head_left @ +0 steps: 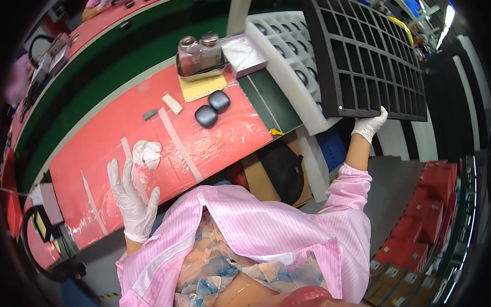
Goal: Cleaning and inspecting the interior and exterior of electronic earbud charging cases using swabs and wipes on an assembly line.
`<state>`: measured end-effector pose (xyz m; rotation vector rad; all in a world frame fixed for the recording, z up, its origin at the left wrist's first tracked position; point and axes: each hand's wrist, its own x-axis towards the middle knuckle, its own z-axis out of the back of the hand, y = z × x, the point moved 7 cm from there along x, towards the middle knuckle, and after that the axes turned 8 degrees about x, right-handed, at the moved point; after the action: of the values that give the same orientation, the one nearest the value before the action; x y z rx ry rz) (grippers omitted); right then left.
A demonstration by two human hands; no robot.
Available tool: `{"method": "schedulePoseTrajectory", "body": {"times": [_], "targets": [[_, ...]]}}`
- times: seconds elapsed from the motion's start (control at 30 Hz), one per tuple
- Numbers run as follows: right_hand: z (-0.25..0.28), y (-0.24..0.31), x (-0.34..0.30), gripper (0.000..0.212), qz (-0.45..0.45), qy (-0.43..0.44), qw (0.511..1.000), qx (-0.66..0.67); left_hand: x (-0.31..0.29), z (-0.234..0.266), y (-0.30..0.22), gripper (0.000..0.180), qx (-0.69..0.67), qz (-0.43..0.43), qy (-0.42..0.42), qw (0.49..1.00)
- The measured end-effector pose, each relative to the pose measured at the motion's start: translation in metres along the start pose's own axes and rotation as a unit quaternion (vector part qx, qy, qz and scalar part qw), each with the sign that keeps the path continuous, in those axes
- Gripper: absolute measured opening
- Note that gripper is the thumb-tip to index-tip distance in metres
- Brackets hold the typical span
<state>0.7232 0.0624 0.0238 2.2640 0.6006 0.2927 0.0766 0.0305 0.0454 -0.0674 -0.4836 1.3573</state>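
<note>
Right hand grips the black grid tray by its corner, fingers mostly hidden. Left hand lies open, seemingly resting on the red mat.

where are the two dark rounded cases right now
In the head view, the two dark rounded cases lie side by side on the red mat, just below the yellow pad and the metal tray.
</note>
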Motion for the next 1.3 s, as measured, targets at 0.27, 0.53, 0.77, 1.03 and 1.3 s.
{"method": "schedulePoseTrajectory", "body": {"times": [0.27, 0.53, 0.77, 1.03, 1.3], "targets": [[-0.023, 0.007, -0.04, 0.052, 0.018, 0.004, 0.999, 0.031, -0.016, 0.003, 0.008, 0.079, -0.005, 0.045, -0.008, 0.999], [-0.047, 0.001, -0.063, 0.047, -0.063, 0.051, 0.996, 0.044, -0.017, -0.003, 0.017, 0.08, -0.043, 0.039, -0.012, 0.998], [-0.039, -0.023, -0.017, 0.041, -0.072, 0.039, 0.996, 0.02, -0.015, -0.016, 0.018, 0.082, -0.078, 0.016, -0.016, 0.997], [0.019, -0.023, 0.054, 0.024, -0.056, -0.031, 0.989, -0.133, -0.01, -0.028, 0.013, 0.082, -0.107, 0.016, -0.012, 0.994], [0.015, -0.018, 0.037, 0.04, -0.085, 0.013, 0.982, -0.169, 0.008, -0.029, -0.004, 0.084, -0.084, 0.008, 0.013, 0.996]]}}
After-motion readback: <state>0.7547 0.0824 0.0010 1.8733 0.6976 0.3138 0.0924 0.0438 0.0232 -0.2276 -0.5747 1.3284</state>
